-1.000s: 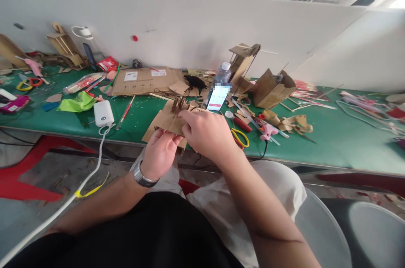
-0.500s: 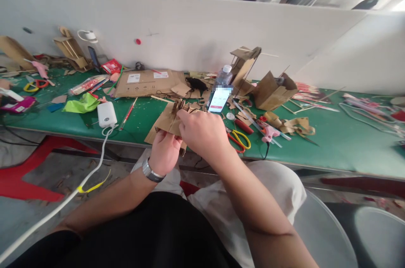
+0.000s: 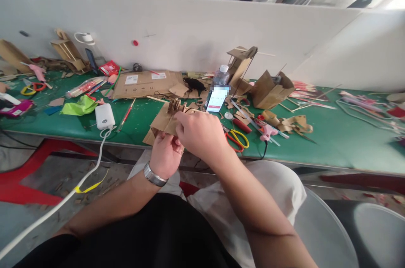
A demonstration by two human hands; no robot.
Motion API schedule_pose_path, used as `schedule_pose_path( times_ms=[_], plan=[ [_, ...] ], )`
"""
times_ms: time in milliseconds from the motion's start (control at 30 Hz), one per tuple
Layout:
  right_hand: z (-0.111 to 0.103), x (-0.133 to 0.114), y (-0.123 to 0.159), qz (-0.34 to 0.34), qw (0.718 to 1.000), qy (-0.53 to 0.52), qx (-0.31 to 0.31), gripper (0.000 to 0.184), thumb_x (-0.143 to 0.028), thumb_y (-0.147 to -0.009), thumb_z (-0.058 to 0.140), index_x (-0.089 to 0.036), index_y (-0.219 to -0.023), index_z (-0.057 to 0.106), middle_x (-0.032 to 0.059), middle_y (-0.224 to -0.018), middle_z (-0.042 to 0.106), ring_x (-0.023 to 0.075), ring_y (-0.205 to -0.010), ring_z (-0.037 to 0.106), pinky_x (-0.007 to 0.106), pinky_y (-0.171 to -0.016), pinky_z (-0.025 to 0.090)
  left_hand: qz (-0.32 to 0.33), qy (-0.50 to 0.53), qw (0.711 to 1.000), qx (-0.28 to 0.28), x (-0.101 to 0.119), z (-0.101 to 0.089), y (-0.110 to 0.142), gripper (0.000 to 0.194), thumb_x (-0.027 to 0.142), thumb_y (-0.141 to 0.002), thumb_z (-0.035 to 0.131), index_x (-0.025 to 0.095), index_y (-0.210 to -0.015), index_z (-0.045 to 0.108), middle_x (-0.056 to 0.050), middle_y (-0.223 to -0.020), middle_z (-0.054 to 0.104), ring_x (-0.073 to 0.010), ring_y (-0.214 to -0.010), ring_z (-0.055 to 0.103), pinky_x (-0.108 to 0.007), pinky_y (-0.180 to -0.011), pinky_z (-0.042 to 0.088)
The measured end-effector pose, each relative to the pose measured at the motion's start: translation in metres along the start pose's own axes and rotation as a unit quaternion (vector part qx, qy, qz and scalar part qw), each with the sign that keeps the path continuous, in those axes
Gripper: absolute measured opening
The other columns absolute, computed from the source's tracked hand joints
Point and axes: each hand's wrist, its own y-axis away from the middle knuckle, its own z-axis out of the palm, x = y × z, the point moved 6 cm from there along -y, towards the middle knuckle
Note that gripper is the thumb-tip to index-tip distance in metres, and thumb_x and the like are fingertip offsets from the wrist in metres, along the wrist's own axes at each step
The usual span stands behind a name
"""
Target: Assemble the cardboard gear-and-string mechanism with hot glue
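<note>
A small cardboard model (image 3: 162, 121) sits at the table's front edge, with a flat brown panel on top and a stack of cardboard discs (image 3: 176, 106) at its far side. My left hand (image 3: 165, 154) grips the model from below at its near edge, fingers curled under the panel. Over the model's right side, my right hand (image 3: 200, 134) is closed with its fingers bent down. What its fingertips pinch is hidden behind the hand. Right of that hand lie scissors (image 3: 240, 139) with yellow and orange handles, and a phone (image 3: 217, 100) stands lit against a clear bottle (image 3: 221, 74).
A pink glue gun (image 3: 268, 133) and a red-handled tool (image 3: 242, 125) lie to the right. On the left are a white power bank (image 3: 104, 116) with a cable, a green cloth-like piece (image 3: 79, 106) and a flattened carton (image 3: 142, 84). An open cardboard box (image 3: 272, 90) stands farther back.
My right hand's fingertips have shifted from the discs down toward the panel's near right part. The panel is tilted slightly differently, and my left hand still supports it.
</note>
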Motion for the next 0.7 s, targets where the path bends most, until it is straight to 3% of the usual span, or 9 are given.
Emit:
schedule_pose_path(
  times_ms=[100,367,700],
  plan=[
    [-0.0003,-0.0004,0.0011,-0.003,1.000,-0.007,0.000,0.035,-0.022,-0.100,0.043,-0.025,-0.113,0.075,0.0103,-0.086,0.079,0.0258,-0.074,0.074,0.032,-0.057,0.027,0.008,0.029,0.999,-0.017,0.0028,0.0047,0.0052,0.025,0.022,-0.082,0.075,0.026,-0.077,0.050,0.007,-0.059,0.046,-0.0116,-0.053,0.043,-0.026,-0.055,0.037],
    [0.0010,0.0014,0.0001,0.003,1.000,-0.016,-0.021,0.041,-0.024,-0.102,0.043,-0.027,-0.129,0.074,0.0118,-0.094,0.080,0.0250,-0.080,0.074,0.032,-0.060,0.028,0.014,0.038,0.998,-0.053,0.0034,0.0070,0.0048,0.026,0.030,-0.084,0.077,0.028,-0.078,0.052,0.005,-0.059,0.045,-0.0139,-0.053,0.040,-0.030,-0.054,0.034],
    [0.0090,0.0030,-0.0055,-0.007,0.999,-0.049,-0.021,0.031,-0.018,-0.101,0.044,-0.017,-0.106,0.075,0.0114,-0.095,0.080,0.0245,-0.083,0.074,0.035,-0.064,0.031,0.046,-0.025,0.996,-0.072,0.0043,0.0084,0.0027,0.017,0.034,-0.084,0.071,0.027,-0.078,0.056,0.003,-0.063,0.050,-0.0143,-0.053,0.043,-0.029,-0.051,0.037]
  ],
)
